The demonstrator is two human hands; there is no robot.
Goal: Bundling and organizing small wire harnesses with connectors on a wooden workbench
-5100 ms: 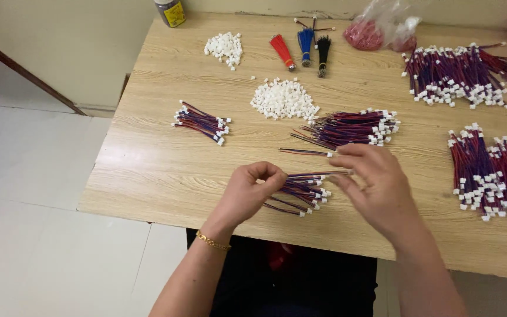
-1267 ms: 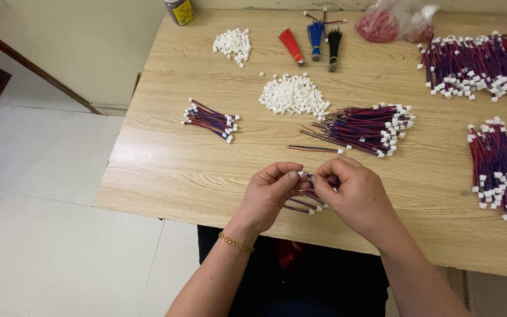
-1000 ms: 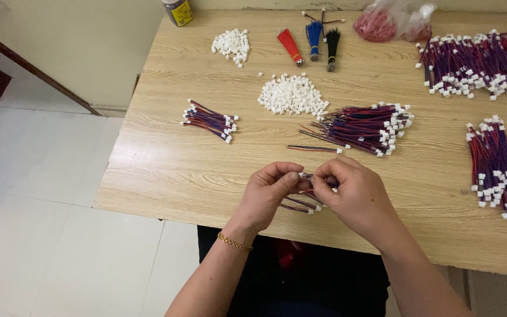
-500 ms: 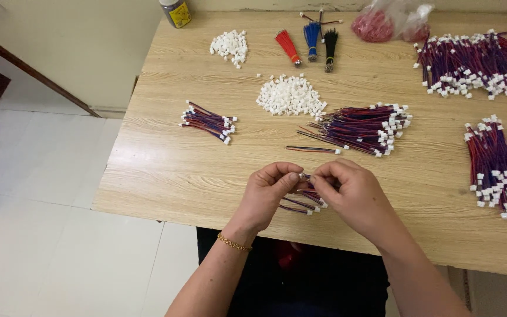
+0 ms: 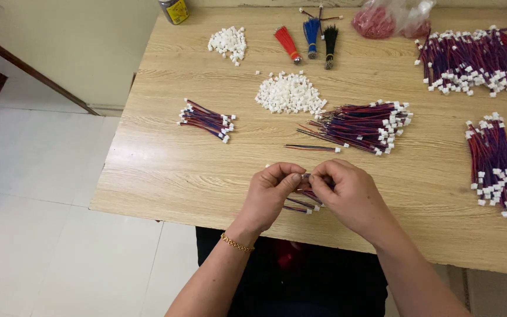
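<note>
My left hand (image 5: pixel 272 191) and my right hand (image 5: pixel 347 191) meet fingertip to fingertip near the front edge of the wooden table (image 5: pixel 165 170). Between them they pinch a thin red-and-blue wire and a small white connector (image 5: pixel 306 175). Just under the hands lies a small bunch of the same wires (image 5: pixel 300 202), partly hidden by my fingers. A gold bracelet sits on my left wrist.
A heap of loose white connectors (image 5: pixel 290 94) lies mid-table, a smaller heap (image 5: pixel 228 42) behind it. Wire bundles with connectors lie at the left (image 5: pixel 205 120), centre (image 5: pixel 362 125), far right (image 5: pixel 500 161) and back right (image 5: pixel 476 58). Red, blue and black wire tufts (image 5: pixel 311 32), a plastic bag (image 5: pixel 389 17) and a can (image 5: pixel 174 10) stand at the back.
Five seconds ago my hands were apart over the small bunch; since then they have come together and stay pinched on one wire and connector. The view shifted slightly.
</note>
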